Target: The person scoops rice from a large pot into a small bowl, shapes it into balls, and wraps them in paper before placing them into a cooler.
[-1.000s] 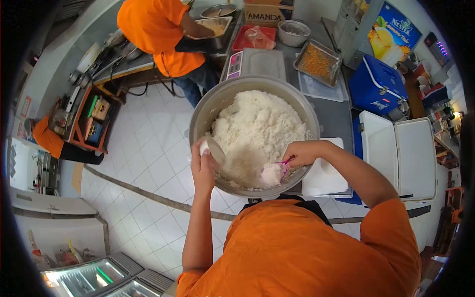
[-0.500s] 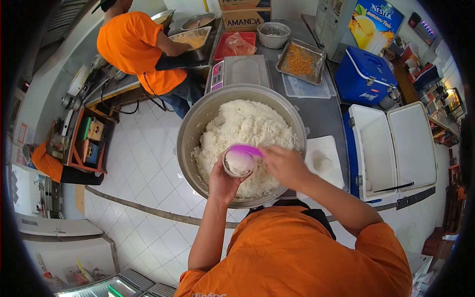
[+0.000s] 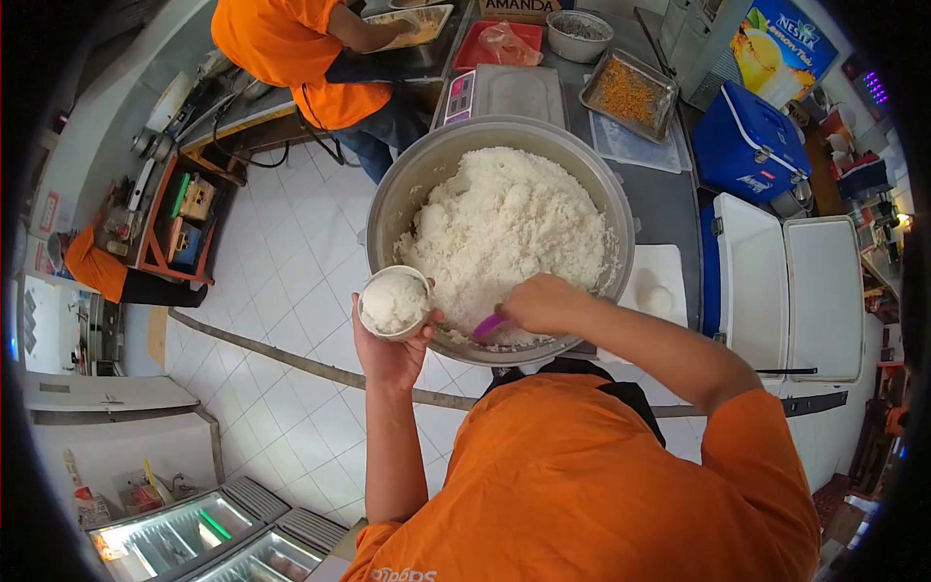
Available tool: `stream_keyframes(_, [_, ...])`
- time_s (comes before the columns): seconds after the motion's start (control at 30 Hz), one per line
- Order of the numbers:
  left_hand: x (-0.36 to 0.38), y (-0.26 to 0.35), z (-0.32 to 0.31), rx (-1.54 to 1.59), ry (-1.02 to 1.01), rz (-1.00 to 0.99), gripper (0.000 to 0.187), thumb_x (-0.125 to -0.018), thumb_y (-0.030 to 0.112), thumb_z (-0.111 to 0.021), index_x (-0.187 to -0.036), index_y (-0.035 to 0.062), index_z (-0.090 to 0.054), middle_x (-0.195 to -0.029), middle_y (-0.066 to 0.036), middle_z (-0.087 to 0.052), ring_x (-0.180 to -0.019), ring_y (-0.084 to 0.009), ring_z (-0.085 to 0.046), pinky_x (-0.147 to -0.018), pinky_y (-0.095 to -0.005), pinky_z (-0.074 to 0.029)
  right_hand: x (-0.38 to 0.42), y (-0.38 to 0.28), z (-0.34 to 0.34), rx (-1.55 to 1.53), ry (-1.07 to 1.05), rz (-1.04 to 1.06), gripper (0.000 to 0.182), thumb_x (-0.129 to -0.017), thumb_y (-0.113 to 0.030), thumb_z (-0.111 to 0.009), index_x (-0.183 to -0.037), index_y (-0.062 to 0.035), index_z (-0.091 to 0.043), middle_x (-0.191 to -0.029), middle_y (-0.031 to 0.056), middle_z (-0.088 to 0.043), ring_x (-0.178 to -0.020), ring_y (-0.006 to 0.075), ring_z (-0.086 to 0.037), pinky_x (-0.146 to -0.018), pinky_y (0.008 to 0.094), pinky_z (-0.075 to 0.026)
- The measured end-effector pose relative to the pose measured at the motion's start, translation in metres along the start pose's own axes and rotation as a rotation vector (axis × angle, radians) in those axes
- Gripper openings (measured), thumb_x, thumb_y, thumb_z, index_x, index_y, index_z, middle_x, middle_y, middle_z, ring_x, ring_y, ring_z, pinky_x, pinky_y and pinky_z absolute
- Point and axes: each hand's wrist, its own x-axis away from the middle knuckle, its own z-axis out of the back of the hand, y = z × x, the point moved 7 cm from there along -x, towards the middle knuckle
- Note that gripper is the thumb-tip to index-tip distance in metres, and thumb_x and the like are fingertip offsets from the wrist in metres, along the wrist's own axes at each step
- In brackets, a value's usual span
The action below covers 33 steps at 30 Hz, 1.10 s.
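Note:
A large metal pot (image 3: 396, 165) holds a heap of white cooked rice (image 3: 514, 213). My left hand (image 3: 390, 359) is wrapped round a small round cup (image 3: 395, 335) filled with rice, held over the pot's near left rim. My right hand (image 3: 545, 303) grips a purple rice paddle (image 3: 488, 326) low in the near part of the pot. The paddle's tip reaches into the rice and is partly hidden.
A digital scale (image 3: 514, 95) stands behind the pot. Beyond it are a red tray (image 3: 470, 47), a metal tray of orange crumbs (image 3: 626, 89) and a grey bowl (image 3: 579, 37). An open white cooler (image 3: 752, 281) is on the right. A co-worker in orange (image 3: 281, 48) works at the far left counter.
My left hand has moved left with the rice-filled cup, away from the paddle. My right hand has lowered the paddle from the cup into the pot's rice. The camera view has shifted.

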Motion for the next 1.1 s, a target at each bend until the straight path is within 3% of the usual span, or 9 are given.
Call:
stream_keyframes(0.23, [0.006, -0.009, 0.0, -0.027, 0.118, -0.041, 0.057, -0.096, 0.031, -0.044, -0.149, 0.0084, -0.048, -0.151, -0.015, -0.053, -0.134, -0.0393, -0.057, -0.104, -0.0568, -0.054, 0.043, 0.073, -0.011, -0.363, -0.241, 0.266, 0.026, -0.091, -0.019, -0.065, -0.112, -0.0087, -0.076, -0.083, 0.0154, -0.073, -0.077, 0.0305, -0.07, -0.071, 0.0438, -0.054])
stream_keyframes(0.43, [-0.018, -0.044, 0.001, -0.06, 0.118, -0.144, 0.055, -0.087, 0.021, -0.054, -0.142, 0.015, -0.048, -0.146, -0.011, -0.054, -0.137, -0.0356, -0.052, -0.11, -0.0584, -0.047, 0.085, 0.057, 0.042, -0.672, -0.095, -0.066, 0.03, -0.094, -0.014, -0.066, -0.123, -0.0072, -0.073, -0.072, 0.0074, -0.064, -0.07, 0.014, -0.057, -0.066, 0.0321, -0.047])
stream_keyframes(0.5, [-0.028, -0.062, -0.001, -0.137, 0.088, -0.181, 0.057, -0.088, 0.022, -0.056, -0.144, 0.0156, -0.045, -0.148, -0.01, -0.052, -0.138, -0.0355, -0.051, -0.11, -0.0596, -0.046, 0.087, 0.037, 0.063, -0.772, 0.375, -0.168, 0.038, -0.096, -0.011, -0.065, -0.133, -0.0064, -0.067, -0.076, 0.012, -0.068, -0.071, 0.02, -0.062, -0.066, 0.0353, -0.048])
stream_keyframes(0.67, [-0.047, -0.087, -0.034, -0.385, 0.072, -0.355, 0.062, -0.088, 0.015, -0.06, -0.146, 0.014, -0.038, -0.144, -0.012, -0.051, -0.135, -0.0308, -0.053, -0.115, -0.0484, -0.043, 0.068, -0.021, 0.036, -0.52, 0.767, -0.356, 0.056, -0.096, -0.006, -0.061, -0.15, 0.0019, -0.048, -0.09, 0.0255, -0.069, -0.083, 0.04, -0.069, -0.073, 0.0485, -0.053])
stream_keyframes(0.9, [-0.058, -0.086, -0.03, -0.32, -0.04, -0.251, 0.067, -0.084, 0.013, -0.061, -0.146, 0.0118, -0.038, -0.145, -0.012, -0.05, -0.136, -0.0295, -0.052, -0.112, -0.0495, -0.045, 0.07, 0.002, 0.052, -0.593, 0.394, -0.302, 0.06, -0.096, -0.006, -0.062, -0.153, 0.0008, -0.044, -0.102, 0.0283, -0.069, -0.09, 0.044, -0.069, -0.077, 0.0494, -0.055])
stream_keyframes(0.97, [-0.06, -0.075, -0.032, -0.215, -0.033, -0.249, 0.066, -0.083, 0.015, -0.061, -0.146, 0.0122, -0.039, -0.145, -0.012, -0.05, -0.137, -0.0302, -0.051, -0.112, -0.0517, -0.045, 0.084, 0.014, 0.074, -0.453, 0.825, -0.046, 0.061, -0.095, -0.009, -0.06, -0.153, 0.0008, -0.046, -0.097, 0.032, -0.069, -0.086, 0.0435, -0.07, -0.076, 0.0501, -0.056])
stream_keyframes(1.0, [-0.06, -0.069, -0.031, -0.113, -0.017, -0.255, 0.066, -0.083, 0.017, -0.061, -0.145, 0.0127, -0.04, -0.146, -0.011, -0.051, -0.137, -0.0308, -0.051, -0.112, -0.0539, -0.045, 0.088, 0.018, 0.08, -0.448, 0.817, -0.035, 0.061, -0.095, -0.009, -0.06, -0.153, 0.0008, -0.046, -0.097, 0.032, -0.069, -0.086, 0.0435, -0.07, -0.076, 0.0501, -0.056])
stream_keyframes(1.07, [-0.063, -0.056, -0.025, -0.098, 0.027, -0.316, 0.062, -0.089, 0.024, -0.055, -0.147, 0.0099, -0.041, -0.152, -0.013, -0.049, -0.142, -0.0358, -0.049, -0.115, -0.0593, -0.043, 0.089, 0.047, 0.072, -0.557, 0.537, -0.443, 0.072, -0.093, -0.02, -0.069, -0.158, -0.0061, -0.041, -0.115, 0.0308, -0.069, -0.108, 0.0428, -0.068, -0.095, 0.0481, -0.054])
stream_keyframes(1.1, [-0.064, -0.054, -0.022, 0.001, 0.047, -0.271, 0.061, -0.092, 0.026, -0.051, -0.149, 0.008, -0.042, -0.155, -0.014, -0.047, -0.144, -0.0386, -0.046, -0.116, -0.0615, -0.041, 0.083, 0.047, 0.067, -0.557, 0.533, -0.428, 0.072, -0.093, -0.02, -0.069, -0.158, -0.0061, -0.041, -0.115, 0.0308, -0.069, -0.108, 0.0428, -0.068, -0.095, 0.0481, -0.054])
